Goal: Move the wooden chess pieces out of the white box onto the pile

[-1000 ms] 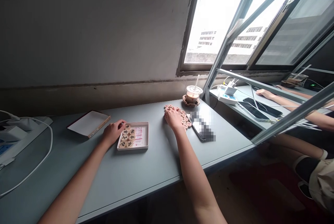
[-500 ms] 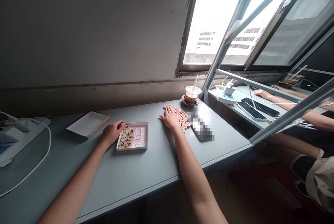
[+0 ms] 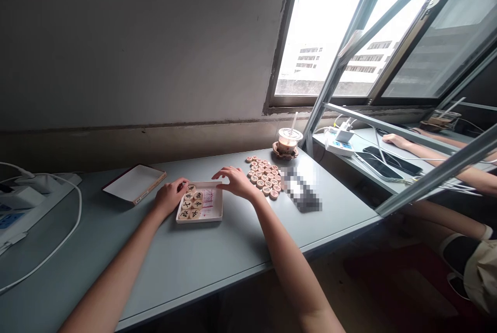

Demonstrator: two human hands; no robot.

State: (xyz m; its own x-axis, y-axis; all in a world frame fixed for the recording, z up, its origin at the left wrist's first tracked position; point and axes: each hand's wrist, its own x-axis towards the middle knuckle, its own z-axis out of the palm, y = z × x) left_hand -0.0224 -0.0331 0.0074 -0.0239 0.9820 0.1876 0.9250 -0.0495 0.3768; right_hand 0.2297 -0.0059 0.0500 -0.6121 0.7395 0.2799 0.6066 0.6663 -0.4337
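A shallow open box lies on the desk with several wooden Chinese chess pieces in its left half. They carry dark characters, and the box floor to their right shows red lines. My left hand is curled around the upper left corner of the box, gripping its edge. Over the box's upper right corner my right hand hovers with thumb and fingers apart, nothing visible between them. To the right, many more chess pieces with reddish characters lie in a flat cluster on the desk.
The box lid lies upturned at left, near a white power strip and its cable. A lidded drink cup and a blurred phone are beyond the cluster. A metal frame separates another person's arm.
My right hand has lifted off the chess piece cluster and moved left to the box's right edge, uncovering the cluster. My left hand stays at the box corner.
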